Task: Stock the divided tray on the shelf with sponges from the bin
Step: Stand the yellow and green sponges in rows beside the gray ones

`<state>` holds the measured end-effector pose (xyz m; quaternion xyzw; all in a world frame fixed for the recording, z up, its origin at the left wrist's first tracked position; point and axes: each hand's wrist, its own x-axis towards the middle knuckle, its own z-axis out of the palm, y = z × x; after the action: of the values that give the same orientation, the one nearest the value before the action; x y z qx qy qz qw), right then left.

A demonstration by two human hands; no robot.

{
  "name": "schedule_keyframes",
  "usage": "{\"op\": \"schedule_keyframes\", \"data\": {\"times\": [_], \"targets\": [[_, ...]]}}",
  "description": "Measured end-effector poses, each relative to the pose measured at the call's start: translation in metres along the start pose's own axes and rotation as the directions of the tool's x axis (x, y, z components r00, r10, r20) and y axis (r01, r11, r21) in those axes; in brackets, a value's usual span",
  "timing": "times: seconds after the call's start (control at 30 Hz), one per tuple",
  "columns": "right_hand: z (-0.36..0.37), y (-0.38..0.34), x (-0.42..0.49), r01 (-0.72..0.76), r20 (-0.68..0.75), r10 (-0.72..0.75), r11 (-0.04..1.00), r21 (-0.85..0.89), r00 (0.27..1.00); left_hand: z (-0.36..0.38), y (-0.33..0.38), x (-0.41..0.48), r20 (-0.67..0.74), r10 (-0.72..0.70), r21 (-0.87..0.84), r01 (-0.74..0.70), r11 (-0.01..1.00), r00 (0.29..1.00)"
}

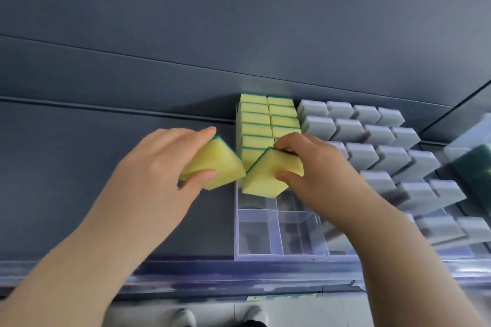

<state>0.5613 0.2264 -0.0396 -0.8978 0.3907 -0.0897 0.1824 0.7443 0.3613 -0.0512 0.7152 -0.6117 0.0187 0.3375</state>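
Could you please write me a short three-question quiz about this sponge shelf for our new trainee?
1. True or false: the left hand holds nothing.
2. What colour are the sponges just right of the stocked yellow rows? A grey, B red, C black.
3. Fill in: the divided tray compartments nearest the person are ___.
Key: 1 false, it grips a yellow sponge; 2 A, the grey sponges; 3 empty.
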Motion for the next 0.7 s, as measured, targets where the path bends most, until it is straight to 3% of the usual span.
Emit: {"op": "schedule_keyframes", "data": {"times": [0.23,0.43,0.7], "targets": [[0.023,-0.002,0.013,0.028,0.077,-0.014,0.982,-0.185,0.997,-0.003,-0.012,-0.005,-0.008,0.021,0.026,-0.021,0.999,1.000],[0.043,-0.002,0.012,0.209,0.059,-0.207,0.847,-0.488,0.977,-0.006,-0.015,-0.004,0.000,0.019,0.033,-0.019,0.999,1.000],[0.042,0.006,0.011,0.180,0.046,-0.178,0.882,-0.435,0.983,-0.005,-0.009,-0.002,0.010,0.067,0.022,-0.067,0.997,0.998]]}}
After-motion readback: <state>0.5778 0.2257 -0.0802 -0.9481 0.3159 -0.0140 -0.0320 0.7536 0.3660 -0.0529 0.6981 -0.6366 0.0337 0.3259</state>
